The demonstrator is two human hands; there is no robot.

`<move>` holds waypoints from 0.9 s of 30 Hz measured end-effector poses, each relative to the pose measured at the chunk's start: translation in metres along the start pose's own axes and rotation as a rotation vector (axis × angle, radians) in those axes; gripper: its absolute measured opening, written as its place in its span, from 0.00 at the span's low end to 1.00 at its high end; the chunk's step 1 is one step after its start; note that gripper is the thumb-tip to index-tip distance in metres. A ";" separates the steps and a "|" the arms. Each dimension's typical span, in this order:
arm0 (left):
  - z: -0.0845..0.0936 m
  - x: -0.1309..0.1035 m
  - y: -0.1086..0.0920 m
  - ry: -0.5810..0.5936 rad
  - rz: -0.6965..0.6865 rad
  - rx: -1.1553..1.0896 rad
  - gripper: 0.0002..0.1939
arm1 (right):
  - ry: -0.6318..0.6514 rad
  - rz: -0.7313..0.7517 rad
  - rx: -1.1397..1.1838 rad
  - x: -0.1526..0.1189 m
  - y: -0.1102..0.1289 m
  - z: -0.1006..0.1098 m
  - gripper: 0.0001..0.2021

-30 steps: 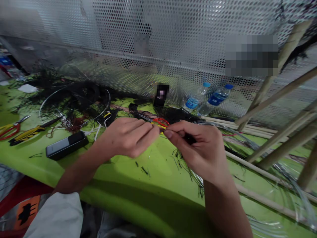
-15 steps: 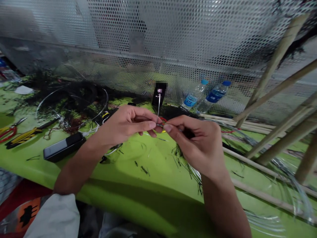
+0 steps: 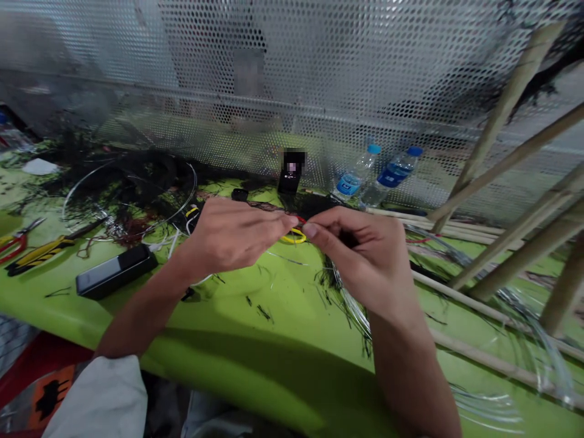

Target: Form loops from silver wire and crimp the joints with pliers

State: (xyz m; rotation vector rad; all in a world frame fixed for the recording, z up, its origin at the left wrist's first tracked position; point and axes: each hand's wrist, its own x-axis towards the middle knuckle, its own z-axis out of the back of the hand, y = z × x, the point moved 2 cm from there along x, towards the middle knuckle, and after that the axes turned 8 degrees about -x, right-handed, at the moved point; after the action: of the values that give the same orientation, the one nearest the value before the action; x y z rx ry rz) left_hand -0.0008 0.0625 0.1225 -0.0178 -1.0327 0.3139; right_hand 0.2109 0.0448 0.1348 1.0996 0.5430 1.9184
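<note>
Before the black phone [image 3: 288,181] — pinching something too tiny to identify with right hand [image 3: 370,258]. Cannot tell grip of left hand [image 3: 235,237].

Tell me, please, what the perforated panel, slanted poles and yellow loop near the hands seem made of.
The perforated panel looks like metal, grey with a dull sheen around punched holes. The slanted poles look like wood or bamboo, matte and unevenly tan. The yellow loop could be plastic or plastic-coated: smooth, evenly coloured.
</note>
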 end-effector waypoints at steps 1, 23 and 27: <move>0.003 0.002 0.002 0.019 0.131 -0.125 0.06 | 0.030 0.030 -0.038 0.000 0.001 0.001 0.07; -0.008 0.009 0.007 0.363 0.707 -0.691 0.12 | 0.171 0.116 -0.204 -0.003 0.006 0.008 0.08; -0.001 0.009 -0.004 0.166 0.079 0.050 0.08 | 0.141 0.044 -0.172 -0.004 0.005 0.007 0.09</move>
State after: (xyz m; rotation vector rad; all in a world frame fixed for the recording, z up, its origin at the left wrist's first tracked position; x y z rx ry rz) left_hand 0.0052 0.0608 0.1306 -0.0388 -0.8606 0.4040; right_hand 0.2152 0.0384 0.1402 0.8781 0.4247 2.0499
